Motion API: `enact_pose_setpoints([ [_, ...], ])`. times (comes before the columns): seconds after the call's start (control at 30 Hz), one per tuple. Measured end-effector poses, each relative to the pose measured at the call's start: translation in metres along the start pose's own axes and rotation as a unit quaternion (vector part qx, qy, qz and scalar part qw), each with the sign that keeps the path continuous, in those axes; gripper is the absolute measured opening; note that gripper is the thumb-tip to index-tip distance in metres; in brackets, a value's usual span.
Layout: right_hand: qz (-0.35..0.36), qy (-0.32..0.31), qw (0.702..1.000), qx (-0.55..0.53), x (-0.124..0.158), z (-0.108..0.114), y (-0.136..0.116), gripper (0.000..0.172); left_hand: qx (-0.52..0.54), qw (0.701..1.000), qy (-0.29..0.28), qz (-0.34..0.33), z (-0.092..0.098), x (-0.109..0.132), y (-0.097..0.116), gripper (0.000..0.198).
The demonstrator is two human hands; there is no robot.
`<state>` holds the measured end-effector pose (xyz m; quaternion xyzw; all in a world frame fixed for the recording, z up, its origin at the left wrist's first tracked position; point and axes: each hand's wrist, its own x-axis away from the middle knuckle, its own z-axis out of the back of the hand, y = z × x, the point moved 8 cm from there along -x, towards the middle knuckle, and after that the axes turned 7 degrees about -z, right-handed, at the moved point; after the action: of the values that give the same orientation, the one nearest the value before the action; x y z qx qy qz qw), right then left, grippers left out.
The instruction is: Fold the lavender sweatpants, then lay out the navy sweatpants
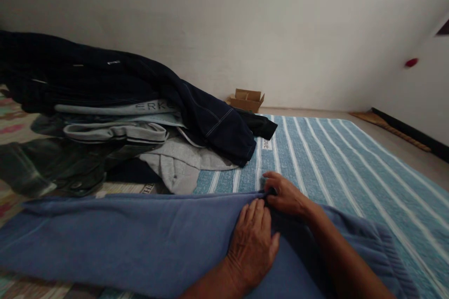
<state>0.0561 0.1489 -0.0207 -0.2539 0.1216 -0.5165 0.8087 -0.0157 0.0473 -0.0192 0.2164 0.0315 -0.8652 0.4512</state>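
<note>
A pair of blue trousers [140, 238] lies lengthwise across the bed in front of me, its gathered elastic waistband at the lower right. My left hand [252, 238] rests flat on the cloth, fingers stretched toward the far edge and thumb apart. Just beyond it, my right hand [285, 194] pinches that far edge between thumb and fingers. Under my right forearm the fabric is in shadow, with part of the waist section hidden by the arm.
Behind the trousers at left, dark clothing [105, 70] is heaped over folded grey garments [115, 131]. A grey sweatshirt-like piece [178, 161] sticks out below. The striped blue sheet [326, 159] extends right. A cardboard box [246, 100] stands by the wall.
</note>
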Motion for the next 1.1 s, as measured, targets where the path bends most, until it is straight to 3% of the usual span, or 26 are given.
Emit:
enact_pose_setpoints([
  [0.3, 0.007, 0.042, 0.994, -0.098, 0.002, -0.003, 0.011, 0.008, -0.004, 1.0, -0.008, 0.009, -0.001, -0.003, -0.001, 0.049],
  [0.53, 0.017, 0.063, 0.993, -0.097, -0.002, -0.006, 0.014, 0.005, 0.011, 0.999, -0.035, 0.03, -0.002, -0.003, -0.004, 0.047],
  [0.8, 0.002, 0.092, 0.995, -0.05, 0.001, -0.009, 0.02, 0.027, 0.035, 0.994, -0.081, 0.066, -0.012, 0.001, -0.007, 0.054],
  [1.0, 0.003, 0.105, 0.994, -0.007, 0.005, -0.016, 0.025, 0.028, 0.069, 0.987, -0.132, 0.065, -0.017, 0.006, -0.005, 0.064],
  [1.1, 0.008, 0.106, 0.993, 0.042, 0.007, -0.018, 0.023, 0.03, 0.08, 0.986, -0.131, 0.064, -0.02, 0.006, -0.005, 0.066],
])
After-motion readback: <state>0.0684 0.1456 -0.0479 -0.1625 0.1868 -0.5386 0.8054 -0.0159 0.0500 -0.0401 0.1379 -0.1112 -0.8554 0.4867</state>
